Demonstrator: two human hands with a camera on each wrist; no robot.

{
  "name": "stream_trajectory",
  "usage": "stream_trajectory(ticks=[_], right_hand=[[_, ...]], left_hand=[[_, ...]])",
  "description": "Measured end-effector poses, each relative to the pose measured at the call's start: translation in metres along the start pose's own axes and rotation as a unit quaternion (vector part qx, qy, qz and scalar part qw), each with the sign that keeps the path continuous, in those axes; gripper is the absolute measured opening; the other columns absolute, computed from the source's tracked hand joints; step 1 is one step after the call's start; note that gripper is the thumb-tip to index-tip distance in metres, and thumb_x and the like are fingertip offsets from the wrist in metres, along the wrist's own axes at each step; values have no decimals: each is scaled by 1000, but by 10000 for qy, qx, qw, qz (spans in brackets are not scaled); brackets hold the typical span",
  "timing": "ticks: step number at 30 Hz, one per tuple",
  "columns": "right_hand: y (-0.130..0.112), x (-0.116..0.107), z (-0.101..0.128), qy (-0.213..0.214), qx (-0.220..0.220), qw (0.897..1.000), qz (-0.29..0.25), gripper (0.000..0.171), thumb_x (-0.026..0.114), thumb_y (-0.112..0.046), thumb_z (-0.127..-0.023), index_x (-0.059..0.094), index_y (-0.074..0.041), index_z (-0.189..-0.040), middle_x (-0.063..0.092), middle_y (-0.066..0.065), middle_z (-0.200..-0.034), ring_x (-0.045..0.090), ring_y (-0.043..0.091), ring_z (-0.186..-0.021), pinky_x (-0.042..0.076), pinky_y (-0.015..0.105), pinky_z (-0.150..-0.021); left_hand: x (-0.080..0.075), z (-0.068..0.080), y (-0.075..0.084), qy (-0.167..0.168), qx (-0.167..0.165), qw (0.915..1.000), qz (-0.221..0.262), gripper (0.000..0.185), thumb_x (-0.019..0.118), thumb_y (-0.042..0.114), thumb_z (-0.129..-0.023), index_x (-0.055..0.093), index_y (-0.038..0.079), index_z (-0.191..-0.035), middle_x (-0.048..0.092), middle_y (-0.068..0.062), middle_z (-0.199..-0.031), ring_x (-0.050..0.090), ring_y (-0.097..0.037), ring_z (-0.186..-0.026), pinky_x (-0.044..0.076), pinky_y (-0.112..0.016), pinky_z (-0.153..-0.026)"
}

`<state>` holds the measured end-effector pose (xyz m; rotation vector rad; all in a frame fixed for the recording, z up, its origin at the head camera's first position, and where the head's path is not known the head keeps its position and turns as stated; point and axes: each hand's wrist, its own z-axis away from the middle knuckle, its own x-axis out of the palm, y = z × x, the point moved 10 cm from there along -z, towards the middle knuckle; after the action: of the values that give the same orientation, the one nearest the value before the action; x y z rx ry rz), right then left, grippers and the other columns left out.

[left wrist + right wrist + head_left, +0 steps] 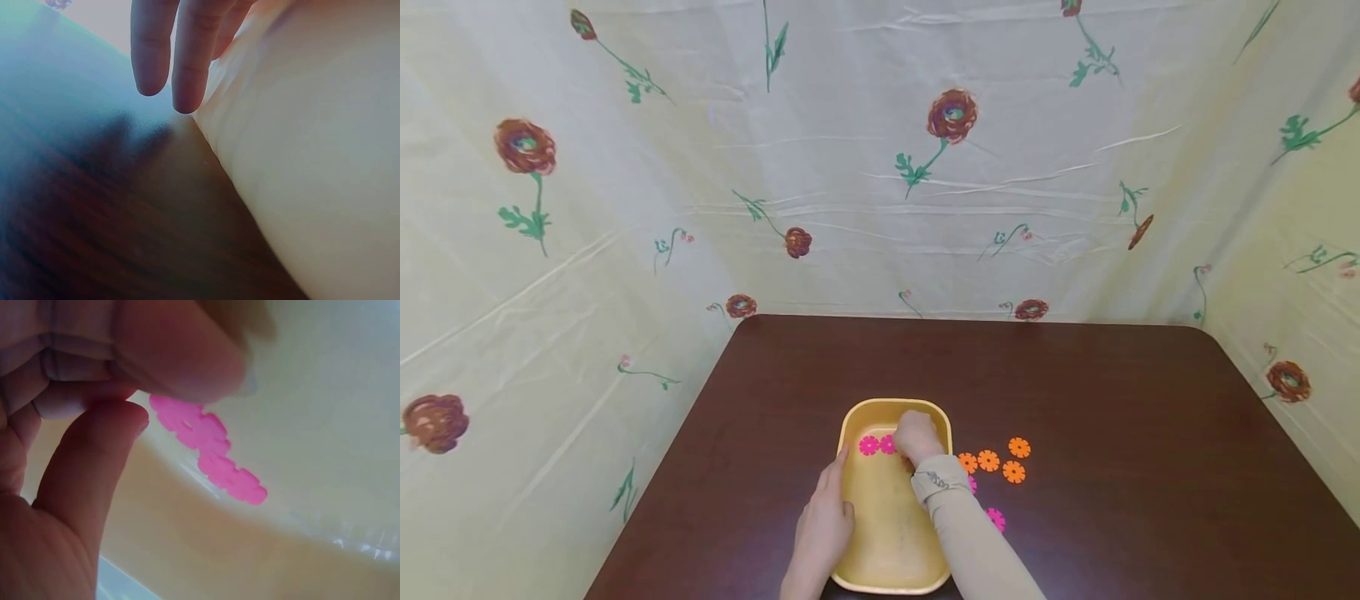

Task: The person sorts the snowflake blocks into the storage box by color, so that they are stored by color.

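Note:
A yellow tray (850, 417) sits on the dark brown table near its front edge. My left hand (833, 479) lies along the tray's left outer wall with straight fingers (187, 56) beside the tray (312, 156). My right hand (916, 437) reaches into the far end of the tray with its fingers curled. In the right wrist view its thumb and fingertip (140, 400) pinch the edge of a pink flower disc (187, 425), which lies on the tray floor and touches a second pink disc (234, 478). Both pink discs (877, 444) show just left of the hand.
Several orange flower discs (988, 460) lie on the table right of the tray. Two more pink discs (996, 518) sit beside my right forearm. A flowered cloth (880, 167) walls in the table (1112, 433) at the back and sides.

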<state>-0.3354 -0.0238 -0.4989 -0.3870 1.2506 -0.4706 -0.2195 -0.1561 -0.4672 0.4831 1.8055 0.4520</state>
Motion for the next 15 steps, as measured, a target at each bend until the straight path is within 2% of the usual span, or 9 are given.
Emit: stream_trajectory(ticks=[5,7,10,15], right_hand=[[-6,-7,4,41,-238,9997,93,32,48,4,-82,53,-3,-51,52,7,-40,51,14,-33,35,21,-32],[-10,-10,6,-2,-343,9994,-32,28,48,4,-80,52,-3,-53,51,6,-40,50,13,-33,34,20,-33],[-16,-16,10,-139,-415,9982,-412,25,52,0,-81,53,-2,-57,52,6,-41,50,13,-34,35,20,-35],[-24,-37,16,-191,-476,9920,-1156,23,58,-10,-86,57,1,-66,58,10,-51,62,22,-47,47,25,-45]], left_hand=[[1,0,0,-44,-46,10000,-12,70,53,-7,-72,40,11,-138,54,-13,-121,57,-27,-62,42,-39,-52],[1,0,1,-39,-39,10000,-10,70,53,-7,-71,40,10,-138,54,-14,-121,56,-25,-59,41,-38,-51],[1,0,0,-45,-34,10000,-39,69,53,-7,-72,40,9,-137,54,-14,-121,56,-26,-59,41,-39,-50],[4,0,-2,-137,-137,9998,-40,69,53,-6,-73,39,10,-138,53,-14,-122,59,-29,-66,42,-40,-52]])
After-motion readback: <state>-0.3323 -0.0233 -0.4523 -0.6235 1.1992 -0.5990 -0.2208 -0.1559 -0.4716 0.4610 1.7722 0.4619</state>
